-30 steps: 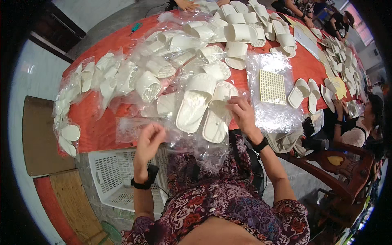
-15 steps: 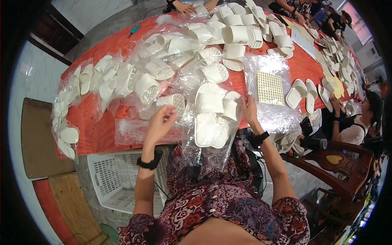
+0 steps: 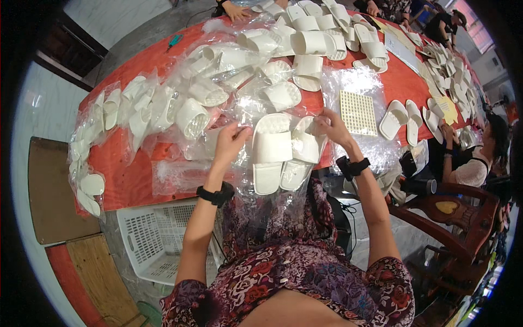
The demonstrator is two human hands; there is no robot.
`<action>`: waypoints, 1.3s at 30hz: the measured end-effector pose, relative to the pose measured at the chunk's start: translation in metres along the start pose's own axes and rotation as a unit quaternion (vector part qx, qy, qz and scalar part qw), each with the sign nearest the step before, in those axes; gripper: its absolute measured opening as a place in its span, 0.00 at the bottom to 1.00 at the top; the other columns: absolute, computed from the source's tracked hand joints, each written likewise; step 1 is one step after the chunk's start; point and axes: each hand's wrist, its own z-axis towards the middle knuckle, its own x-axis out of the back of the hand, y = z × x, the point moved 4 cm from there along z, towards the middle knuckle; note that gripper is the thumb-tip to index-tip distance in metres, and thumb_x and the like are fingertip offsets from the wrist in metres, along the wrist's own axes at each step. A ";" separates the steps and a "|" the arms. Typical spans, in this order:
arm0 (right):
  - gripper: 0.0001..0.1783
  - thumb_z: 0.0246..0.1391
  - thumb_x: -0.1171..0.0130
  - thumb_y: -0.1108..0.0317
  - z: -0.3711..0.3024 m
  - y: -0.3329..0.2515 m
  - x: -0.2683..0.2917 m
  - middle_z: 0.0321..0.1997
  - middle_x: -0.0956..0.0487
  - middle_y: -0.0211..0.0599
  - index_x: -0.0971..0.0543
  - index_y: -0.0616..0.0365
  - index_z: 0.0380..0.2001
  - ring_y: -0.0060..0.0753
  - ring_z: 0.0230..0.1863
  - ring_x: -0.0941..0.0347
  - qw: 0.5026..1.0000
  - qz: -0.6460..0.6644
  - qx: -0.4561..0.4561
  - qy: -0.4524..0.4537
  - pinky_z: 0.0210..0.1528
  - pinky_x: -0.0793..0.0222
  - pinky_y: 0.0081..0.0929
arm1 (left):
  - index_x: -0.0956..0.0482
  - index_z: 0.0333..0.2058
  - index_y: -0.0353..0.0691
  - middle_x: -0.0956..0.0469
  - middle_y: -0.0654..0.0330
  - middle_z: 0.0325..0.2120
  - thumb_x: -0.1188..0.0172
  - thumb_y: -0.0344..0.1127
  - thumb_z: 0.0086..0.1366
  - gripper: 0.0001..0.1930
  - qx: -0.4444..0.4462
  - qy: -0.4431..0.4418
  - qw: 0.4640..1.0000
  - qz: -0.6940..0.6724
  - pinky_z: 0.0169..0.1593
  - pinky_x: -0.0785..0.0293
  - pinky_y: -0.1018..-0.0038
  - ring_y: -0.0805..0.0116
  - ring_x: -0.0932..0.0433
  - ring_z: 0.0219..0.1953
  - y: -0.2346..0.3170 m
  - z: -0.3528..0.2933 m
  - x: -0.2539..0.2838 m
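A pair of white slippers, the left one [image 3: 272,147] and the right one [image 3: 305,146], lies side by side at the table's near edge, toes toward me. A clear plastic bag [image 3: 267,204] surrounds them and hangs down over my lap. My left hand [image 3: 231,144] is closed in a pinch at the bag's left edge, just beside the left slipper. On the other side, my right hand [image 3: 335,129] pinches the bag's upper right edge by the right slipper. Both wrists wear black bands.
Bagged white slippers [image 3: 193,117] crowd the red table [image 3: 125,180] to the left and beyond. Right of my hands lie a yellowish sticker sheet [image 3: 358,113] on clear bags and loose slippers [image 3: 393,120]. A white basket [image 3: 158,234] stands below left, a wooden chair [image 3: 452,218] right. Co-workers sit around.
My right hand has moved up along the bag and closed on its edge. My left hand has come in toward the slippers and pinched. The two slippers now lie farther apart.
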 end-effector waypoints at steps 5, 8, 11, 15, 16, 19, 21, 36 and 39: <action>0.12 0.58 0.43 0.62 0.010 -0.090 0.017 0.28 0.26 0.32 0.26 0.61 0.33 0.23 0.31 0.34 0.998 -0.006 0.011 -0.055 0.35 0.35 0.24 | 0.23 0.39 0.38 0.20 0.64 0.31 0.41 0.30 0.63 0.07 0.037 0.023 0.991 -0.124 0.37 0.29 0.81 0.78 0.23 0.32 0.007 -0.013 0.028; 0.11 0.58 0.43 0.62 0.020 -0.111 0.030 0.28 0.25 0.31 0.25 0.61 0.32 0.21 0.31 0.33 0.996 0.015 0.062 -0.060 0.35 0.35 0.24 | 0.24 0.39 0.38 0.20 0.64 0.32 0.41 0.29 0.63 0.06 0.076 0.045 0.981 -0.170 0.37 0.29 0.81 0.78 0.23 0.33 0.029 -0.012 0.030; 0.09 0.57 0.44 0.65 0.030 -0.134 0.034 0.29 0.24 0.30 0.25 0.61 0.33 0.21 0.32 0.31 0.995 -0.004 0.100 -0.027 0.35 0.34 0.23 | 0.24 0.38 0.39 0.21 0.64 0.33 0.41 0.29 0.63 0.06 0.052 0.045 0.981 -0.181 0.38 0.29 0.81 0.77 0.24 0.33 0.035 -0.010 0.041; 0.07 0.55 0.44 0.69 0.038 -0.166 0.041 0.33 0.23 0.34 0.25 0.62 0.33 0.26 0.38 0.30 0.984 0.030 0.172 0.045 0.45 0.35 0.24 | 0.24 0.38 0.40 0.21 0.64 0.33 0.41 0.29 0.63 0.05 0.006 0.081 0.973 -0.214 0.38 0.29 0.80 0.77 0.24 0.33 0.048 -0.002 0.052; 0.07 0.55 0.44 0.69 0.038 -0.174 0.043 0.35 0.23 0.35 0.25 0.62 0.33 0.28 0.41 0.30 0.975 0.013 0.206 0.081 0.48 0.36 0.25 | 0.24 0.39 0.39 0.21 0.62 0.35 0.41 0.29 0.63 0.06 -0.020 0.082 0.967 -0.242 0.39 0.29 0.80 0.76 0.23 0.34 0.052 0.000 0.052; 0.07 0.55 0.42 0.70 0.039 -0.183 0.048 0.38 0.24 0.36 0.25 0.61 0.34 0.32 0.45 0.31 0.968 0.026 0.219 0.116 0.52 0.39 0.27 | 0.24 0.43 0.38 0.21 0.60 0.38 0.42 0.29 0.64 0.09 -0.029 0.064 0.962 -0.263 0.42 0.28 0.78 0.75 0.23 0.37 0.066 0.003 0.047; 0.06 0.55 0.42 0.69 0.039 -0.185 0.053 0.43 0.26 0.36 0.25 0.59 0.34 0.34 0.48 0.32 0.961 0.025 0.232 0.149 0.54 0.39 0.28 | 0.24 0.45 0.38 0.21 0.59 0.40 0.42 0.29 0.64 0.11 -0.012 0.047 0.966 -0.254 0.44 0.27 0.78 0.74 0.22 0.39 0.068 0.001 0.039; 0.28 0.61 0.46 0.56 0.031 -0.088 0.031 0.56 0.28 0.39 0.34 0.60 0.59 0.29 0.56 0.32 0.974 0.206 -0.021 0.097 0.58 0.37 0.31 | 0.23 0.39 0.34 0.19 0.57 0.36 0.46 0.28 0.66 0.06 -0.085 0.016 0.989 -0.119 0.43 0.23 0.76 0.72 0.20 0.38 0.100 0.005 0.035; 0.25 0.61 0.46 0.53 0.035 -0.081 0.005 0.53 0.25 0.34 0.29 0.58 0.56 0.27 0.55 0.31 0.965 0.258 -0.026 -0.030 0.57 0.37 0.30 | 0.23 0.39 0.34 0.20 0.56 0.37 0.47 0.27 0.66 0.06 -0.066 0.030 0.989 -0.131 0.43 0.23 0.76 0.72 0.20 0.38 0.102 0.005 0.038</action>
